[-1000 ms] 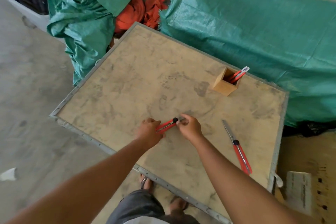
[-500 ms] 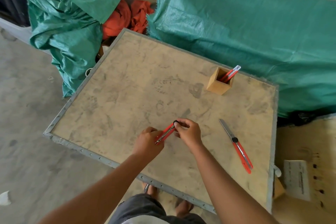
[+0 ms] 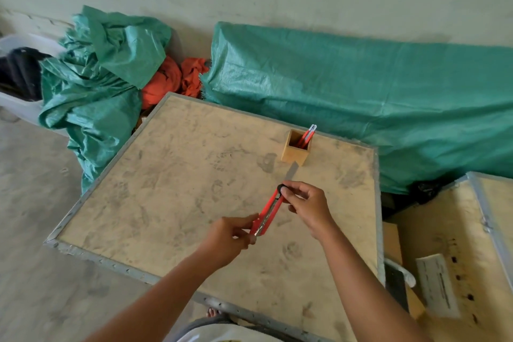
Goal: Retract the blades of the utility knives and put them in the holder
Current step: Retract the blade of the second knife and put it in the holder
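Observation:
A red utility knife (image 3: 268,212) is held in both hands above the wooden table top (image 3: 180,189). My left hand (image 3: 227,239) pinches its lower end. My right hand (image 3: 308,205) grips the upper end, with fingers on the black slider knob (image 3: 282,189). A grey blade (image 3: 291,171) sticks out of the knife toward the holder. The square wooden holder (image 3: 294,150) stands near the table's far right corner, with red knives (image 3: 307,134) leaning in it. The other loose knife seen earlier is not visible.
Green tarp-covered bulk (image 3: 361,108) lies behind the table, with a crumpled green tarp (image 3: 94,91) and orange cloth (image 3: 172,80) at the far left. A second wooden crate (image 3: 449,244) with a white label stands at the right. Concrete floor lies on the left.
Both hands have lifted the knife off the table and turned it to point at the holder. The view has shifted, and the second knife on the table has gone out of sight.

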A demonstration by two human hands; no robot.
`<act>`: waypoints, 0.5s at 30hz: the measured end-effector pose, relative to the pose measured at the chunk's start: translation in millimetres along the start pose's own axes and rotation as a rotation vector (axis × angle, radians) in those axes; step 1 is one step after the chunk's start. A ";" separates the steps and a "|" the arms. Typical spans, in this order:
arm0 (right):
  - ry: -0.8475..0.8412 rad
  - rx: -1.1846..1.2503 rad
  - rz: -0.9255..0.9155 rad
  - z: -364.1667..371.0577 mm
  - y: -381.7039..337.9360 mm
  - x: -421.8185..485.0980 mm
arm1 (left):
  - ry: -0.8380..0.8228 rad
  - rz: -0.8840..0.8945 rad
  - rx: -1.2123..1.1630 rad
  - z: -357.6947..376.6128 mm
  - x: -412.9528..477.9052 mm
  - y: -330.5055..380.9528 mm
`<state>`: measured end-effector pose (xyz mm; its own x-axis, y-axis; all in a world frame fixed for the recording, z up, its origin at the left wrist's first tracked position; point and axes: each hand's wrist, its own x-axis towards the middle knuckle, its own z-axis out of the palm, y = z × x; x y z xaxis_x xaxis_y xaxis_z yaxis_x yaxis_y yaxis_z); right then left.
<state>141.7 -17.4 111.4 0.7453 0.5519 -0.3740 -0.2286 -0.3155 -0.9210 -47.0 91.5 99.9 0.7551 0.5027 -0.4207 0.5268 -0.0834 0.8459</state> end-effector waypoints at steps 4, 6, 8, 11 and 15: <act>-0.033 0.042 -0.041 -30.0 -12.3 -16.4 | 0.036 0.044 -0.259 22.9 -13.7 32.6; -0.101 0.016 -0.063 -41.8 -14.9 -25.2 | 0.050 0.067 -0.355 33.3 -16.0 44.6; -0.178 -0.045 -0.080 -51.2 -15.5 -33.3 | 0.055 0.075 -0.419 43.1 -16.5 55.2; -0.251 -0.144 -0.123 -64.2 -14.9 -43.3 | 0.058 0.086 -0.482 58.6 -18.2 68.4; -0.260 -0.247 -0.207 -83.2 -11.6 -46.6 | 0.099 0.071 -0.537 80.8 -20.9 73.3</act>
<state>161.7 -103.7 148.6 0.5691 0.7900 -0.2281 0.0903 -0.3357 -0.9376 7.4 5.3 144.3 0.7276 0.5927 -0.3454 0.1829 0.3178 0.9304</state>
